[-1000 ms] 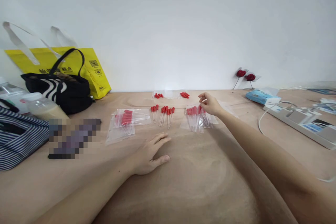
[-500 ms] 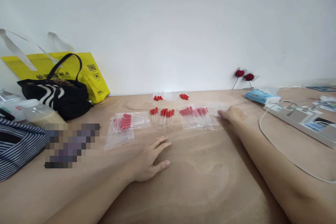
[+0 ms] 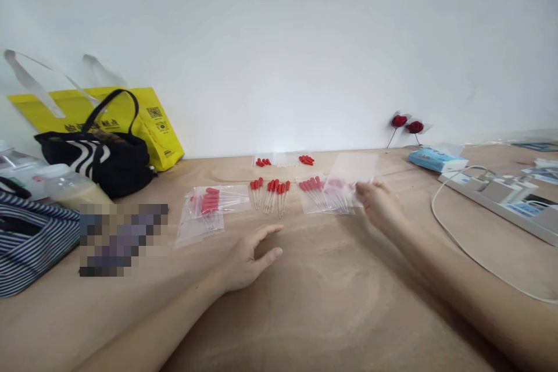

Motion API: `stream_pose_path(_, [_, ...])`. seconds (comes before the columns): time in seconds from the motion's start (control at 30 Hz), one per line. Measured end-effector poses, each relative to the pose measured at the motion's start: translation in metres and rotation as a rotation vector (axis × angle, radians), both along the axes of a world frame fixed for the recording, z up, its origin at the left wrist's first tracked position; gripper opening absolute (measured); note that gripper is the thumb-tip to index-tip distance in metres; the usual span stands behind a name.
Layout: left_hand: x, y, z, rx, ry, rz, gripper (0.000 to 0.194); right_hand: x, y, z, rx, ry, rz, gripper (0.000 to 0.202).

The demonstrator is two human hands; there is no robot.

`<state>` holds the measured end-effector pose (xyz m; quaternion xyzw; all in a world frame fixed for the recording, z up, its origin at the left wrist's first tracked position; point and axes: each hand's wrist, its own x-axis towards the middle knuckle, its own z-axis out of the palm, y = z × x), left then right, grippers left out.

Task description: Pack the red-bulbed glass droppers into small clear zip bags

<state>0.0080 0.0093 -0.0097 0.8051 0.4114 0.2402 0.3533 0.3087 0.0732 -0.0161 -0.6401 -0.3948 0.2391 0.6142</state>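
My right hand (image 3: pixel 380 202) pinches the edge of a clear plastic bag (image 3: pixel 355 167), which is lifted and tilted above the table. Behind and below it lie bagged droppers with red bulbs (image 3: pixel 309 185). My left hand (image 3: pixel 250 256) is open over the table, thumb and fingers apart, holding nothing. Beyond its fingertips lie several loose red-bulbed droppers (image 3: pixel 272 187) with clear stems toward me. To the left, more droppers (image 3: pixel 211 200) rest in overlapping clear bags (image 3: pixel 200 229).
Red bulbs (image 3: pixel 306 160) and clear plastic lie by the wall. A yellow bag (image 3: pixel 163 133), black bag (image 3: pixel 113 165) and bottle (image 3: pixel 67 186) stand left. A blue tissue pack (image 3: pixel 436 159), power strip (image 3: pixel 536 225) and white cable (image 3: pixel 462 257) lie right; two red flowers (image 3: pixel 407 123) are against the wall.
My right hand has raised the clear bag off the table and moved slightly left and toward me. My left hand has shifted slightly, its fingers now closer together.
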Motion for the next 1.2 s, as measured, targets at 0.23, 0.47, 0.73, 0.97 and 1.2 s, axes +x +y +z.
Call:
stream_pose_path(0.23, [0.038,0.010,-0.008,-0.416,-0.380,0.236,0.043,-0.084,-0.083,-0.039,-0.153,0.321,0.609,0.025])
stream_pose_path(0.47, [0.027,0.040,0.012,-0.217,0.064,-0.030,0.023,-0.054,-0.069,-0.001,0.242,-0.466,0.355,0.029])
stream_pose_path(0.73, [0.008,0.014,0.007,0.211,0.108,0.134,0.017,-0.053,-0.069,-0.008,0.214,-0.881,1.083,0.050])
stream_pose_path(0.97, [-0.016,-0.015,0.005,0.331,0.089,0.030,0.011,-0.054,-0.068,-0.015,0.146,-0.913,0.963,0.048])
stream_pose_path(1.2, [-0.014,-0.011,-0.001,0.535,0.060,-0.146,0.020,-0.053,-0.067,-0.017,0.162,-0.944,0.924,0.046])
